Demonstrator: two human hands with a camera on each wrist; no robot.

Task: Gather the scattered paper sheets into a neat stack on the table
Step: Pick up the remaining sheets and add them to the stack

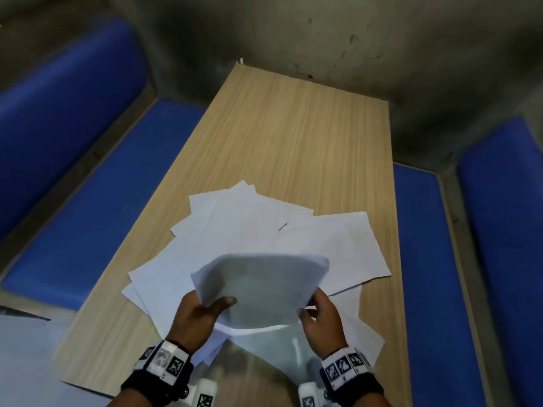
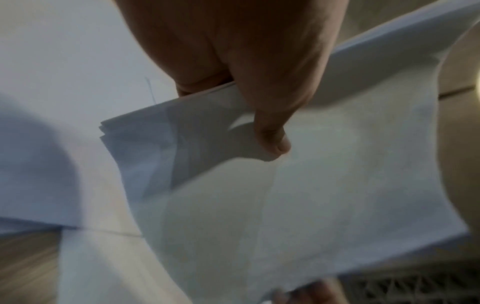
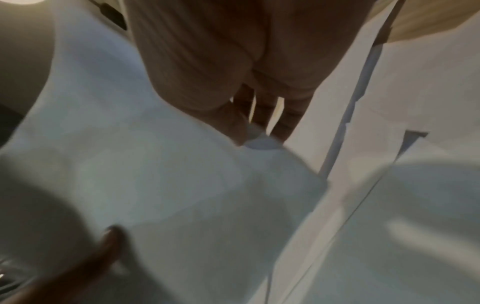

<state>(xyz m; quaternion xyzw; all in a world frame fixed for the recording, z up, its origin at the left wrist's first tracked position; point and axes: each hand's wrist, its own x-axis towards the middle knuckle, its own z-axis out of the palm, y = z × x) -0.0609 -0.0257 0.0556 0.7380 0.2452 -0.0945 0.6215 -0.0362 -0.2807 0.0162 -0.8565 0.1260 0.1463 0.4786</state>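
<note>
A thin bundle of white paper sheets [image 1: 258, 289] is lifted above the table, tilted and blurred. My left hand [image 1: 202, 311] grips its left edge, thumb on top; the left wrist view shows the thumb [image 2: 272, 131] pressed on the bundle [image 2: 311, 185] with fingers underneath. My right hand [image 1: 318, 314] pinches the bundle's right edge; in the right wrist view its fingers [image 3: 262, 115] curl at the paper's [image 3: 155, 174] edge. Several loose white sheets [image 1: 235, 224] lie fanned and overlapping on the wooden table [image 1: 288, 136] beneath and beyond the bundle.
The far half of the table is bare wood. Blue padded benches [image 1: 88, 177] [image 1: 426, 259] run along both long sides. A grey concrete wall [image 1: 323, 30] stands behind the table's far end. More sheets [image 1: 352, 327] lie near the front right.
</note>
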